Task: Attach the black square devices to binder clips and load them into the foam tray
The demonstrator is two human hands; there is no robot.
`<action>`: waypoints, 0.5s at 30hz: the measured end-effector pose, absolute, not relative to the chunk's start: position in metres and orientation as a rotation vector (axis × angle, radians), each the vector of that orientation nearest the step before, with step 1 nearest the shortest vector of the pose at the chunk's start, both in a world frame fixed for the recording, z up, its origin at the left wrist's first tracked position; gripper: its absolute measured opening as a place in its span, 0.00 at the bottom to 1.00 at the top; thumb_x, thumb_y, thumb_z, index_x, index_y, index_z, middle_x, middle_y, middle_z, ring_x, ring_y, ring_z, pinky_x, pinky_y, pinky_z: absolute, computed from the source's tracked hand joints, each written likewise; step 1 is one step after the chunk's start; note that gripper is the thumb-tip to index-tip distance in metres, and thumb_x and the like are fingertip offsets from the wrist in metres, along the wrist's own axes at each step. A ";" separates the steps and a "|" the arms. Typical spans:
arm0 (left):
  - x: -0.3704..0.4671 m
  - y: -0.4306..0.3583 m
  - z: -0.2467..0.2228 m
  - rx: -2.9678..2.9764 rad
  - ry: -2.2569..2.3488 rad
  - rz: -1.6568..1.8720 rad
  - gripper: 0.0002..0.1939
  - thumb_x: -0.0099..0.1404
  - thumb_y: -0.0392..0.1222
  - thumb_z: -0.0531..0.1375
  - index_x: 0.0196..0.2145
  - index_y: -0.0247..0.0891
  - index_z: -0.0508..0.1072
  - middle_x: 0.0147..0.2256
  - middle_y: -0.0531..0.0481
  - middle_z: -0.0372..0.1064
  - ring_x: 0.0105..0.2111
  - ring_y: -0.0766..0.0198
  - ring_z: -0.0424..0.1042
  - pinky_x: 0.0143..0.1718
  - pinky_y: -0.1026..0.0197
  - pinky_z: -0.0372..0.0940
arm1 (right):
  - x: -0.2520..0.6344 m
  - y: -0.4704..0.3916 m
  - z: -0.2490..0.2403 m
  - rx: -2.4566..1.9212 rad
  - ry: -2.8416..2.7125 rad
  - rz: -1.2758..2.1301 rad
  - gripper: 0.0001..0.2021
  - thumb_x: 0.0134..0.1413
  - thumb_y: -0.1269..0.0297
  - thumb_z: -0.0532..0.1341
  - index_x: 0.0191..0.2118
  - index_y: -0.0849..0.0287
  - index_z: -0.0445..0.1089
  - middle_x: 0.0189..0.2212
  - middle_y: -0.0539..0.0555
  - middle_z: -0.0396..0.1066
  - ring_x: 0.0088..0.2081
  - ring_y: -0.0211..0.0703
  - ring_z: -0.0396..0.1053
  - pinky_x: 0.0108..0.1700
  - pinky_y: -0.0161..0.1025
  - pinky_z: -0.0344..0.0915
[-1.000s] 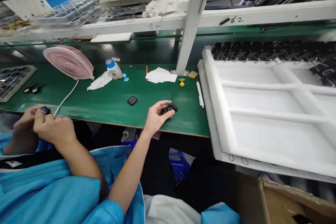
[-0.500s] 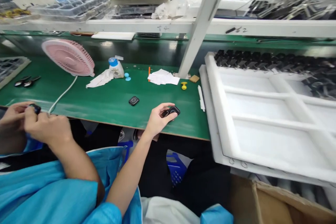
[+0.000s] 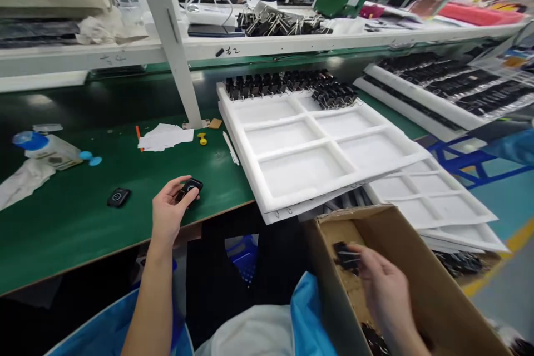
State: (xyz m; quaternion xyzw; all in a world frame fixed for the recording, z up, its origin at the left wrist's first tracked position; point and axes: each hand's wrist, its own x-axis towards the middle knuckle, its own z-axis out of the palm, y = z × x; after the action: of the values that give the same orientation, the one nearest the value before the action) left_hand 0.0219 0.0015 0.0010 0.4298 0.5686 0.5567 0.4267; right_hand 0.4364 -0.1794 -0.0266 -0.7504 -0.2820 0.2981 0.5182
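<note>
Near the front edge of the green table, my left hand (image 3: 169, 206) pinches a black watch-like device (image 3: 192, 186) between thumb and fingers. Another such black device (image 3: 119, 197) lies on the table to its left. My right hand (image 3: 386, 283) is over the open cardboard box (image 3: 434, 267), its fingers closed on a black binder clip (image 3: 347, 256). More black clips (image 3: 373, 339) lie low inside the box.
A white foam tray (image 3: 292, 175) with rows of black clips (image 3: 271, 86) stands right of the left hand. A white pen (image 3: 231, 148), yellow knob (image 3: 202, 139), papers (image 3: 164, 137) and bottle (image 3: 58, 150) lie on the table. Further trays (image 3: 438, 194) are at the right.
The view has swung to the right, bringing the box and more trays into sight. My right hand has come into view with a clip. My left hand still holds the device.
</note>
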 end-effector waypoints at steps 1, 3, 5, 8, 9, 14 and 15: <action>0.022 0.000 0.001 1.069 1.409 1.393 0.26 0.54 0.48 0.75 0.48 0.35 0.79 0.38 0.44 0.79 0.31 0.60 0.78 0.29 0.65 0.68 | 0.412 -0.172 -0.034 -1.740 -0.724 0.855 0.25 0.43 0.38 0.72 0.32 0.59 0.80 0.35 0.65 0.79 0.38 0.60 0.77 0.38 0.51 0.76; 0.021 -0.003 0.000 1.058 1.386 1.382 0.24 0.54 0.48 0.75 0.46 0.35 0.79 0.39 0.44 0.79 0.31 0.60 0.78 0.32 0.64 0.70 | 0.356 -0.156 -0.040 -1.559 -0.843 1.140 0.21 0.47 0.43 0.73 0.33 0.59 0.79 0.31 0.61 0.79 0.36 0.55 0.77 0.37 0.46 0.76; 0.018 -0.007 -0.001 1.048 1.365 1.369 0.23 0.55 0.47 0.74 0.46 0.35 0.79 0.39 0.44 0.79 0.32 0.60 0.78 0.32 0.64 0.70 | 0.302 -0.139 -0.035 -1.318 -0.896 1.390 0.20 0.50 0.48 0.73 0.42 0.57 0.79 0.31 0.58 0.79 0.33 0.50 0.76 0.36 0.42 0.75; 0.010 -0.015 -0.002 1.027 1.335 1.383 0.21 0.56 0.46 0.73 0.46 0.36 0.79 0.38 0.45 0.79 0.33 0.60 0.78 0.35 0.63 0.72 | 0.242 -0.108 -0.021 -1.048 -0.871 1.640 0.24 0.51 0.51 0.75 0.51 0.55 0.77 0.37 0.57 0.80 0.30 0.43 0.74 0.33 0.38 0.72; 0.006 -0.017 -0.002 1.020 1.330 1.396 0.21 0.56 0.46 0.73 0.46 0.36 0.79 0.38 0.46 0.79 0.33 0.60 0.78 0.37 0.62 0.73 | 0.227 -0.094 -0.017 -1.004 -0.866 1.684 0.24 0.50 0.51 0.75 0.50 0.56 0.78 0.38 0.57 0.80 0.29 0.41 0.74 0.32 0.37 0.72; -0.009 -0.029 -0.002 0.987 1.307 1.456 0.19 0.57 0.46 0.73 0.45 0.37 0.80 0.40 0.45 0.78 0.38 0.57 0.77 0.40 0.58 0.76 | 0.185 -0.025 -0.004 -0.960 -0.902 1.678 0.20 0.50 0.49 0.75 0.42 0.60 0.80 0.33 0.55 0.79 0.27 0.38 0.73 0.33 0.36 0.73; -0.011 -0.031 -0.001 0.981 1.301 1.453 0.19 0.57 0.46 0.72 0.45 0.37 0.81 0.41 0.44 0.78 0.40 0.56 0.77 0.40 0.58 0.76 | 0.181 -0.014 -0.002 -0.963 -0.911 1.658 0.20 0.50 0.49 0.75 0.41 0.61 0.80 0.32 0.55 0.79 0.28 0.39 0.74 0.33 0.36 0.73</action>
State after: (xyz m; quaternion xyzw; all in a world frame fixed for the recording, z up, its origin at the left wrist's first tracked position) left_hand -0.0113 -0.0312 -0.0011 0.3986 0.5290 0.5905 0.4610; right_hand 0.1811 -0.0144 -0.0025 -0.3959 -0.3745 0.6820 0.4878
